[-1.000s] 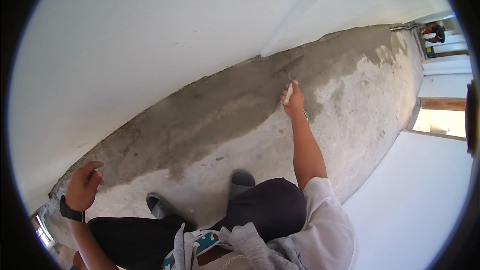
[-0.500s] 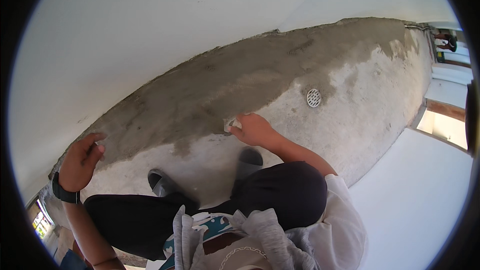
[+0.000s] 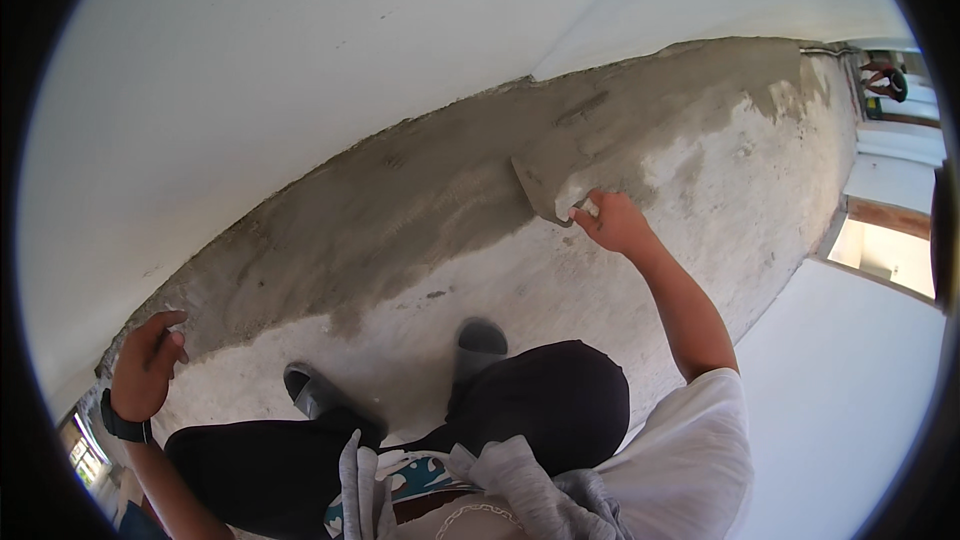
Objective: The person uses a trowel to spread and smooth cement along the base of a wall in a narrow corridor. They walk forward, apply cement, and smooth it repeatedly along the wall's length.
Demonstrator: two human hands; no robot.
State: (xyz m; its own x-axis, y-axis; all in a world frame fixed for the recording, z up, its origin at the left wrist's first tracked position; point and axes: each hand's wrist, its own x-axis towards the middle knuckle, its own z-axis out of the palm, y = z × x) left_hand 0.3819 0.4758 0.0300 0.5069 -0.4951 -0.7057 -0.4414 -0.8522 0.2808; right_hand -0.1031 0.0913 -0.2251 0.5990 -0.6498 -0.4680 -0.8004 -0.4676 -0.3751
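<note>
My right hand (image 3: 614, 222) is closed round the handle of a trowel (image 3: 540, 192), reaching out right of my feet. The trowel's blade lies tilted over the edge of a strip of wet grey mortar (image 3: 400, 190), its face coated in mortar. At the far left, my left hand (image 3: 145, 370), with a dark watch on its wrist, hovers near the mortar's left end. Its thumb and fingers are loosely bent and apart, with nothing visible between them.
A white wall (image 3: 280, 60) runs along the mortar's far side. Paler concrete floor (image 3: 700, 230) lies nearer and to the right. My feet in grey slippers (image 3: 480, 340) stand below the strip. Another person (image 3: 885, 83) is bent over at the far right, near a doorway.
My right hand has swept right and away with the trowel, whose blade now shows. It now hides the round white drain cover seen before. My left hand has shifted slightly down and left.
</note>
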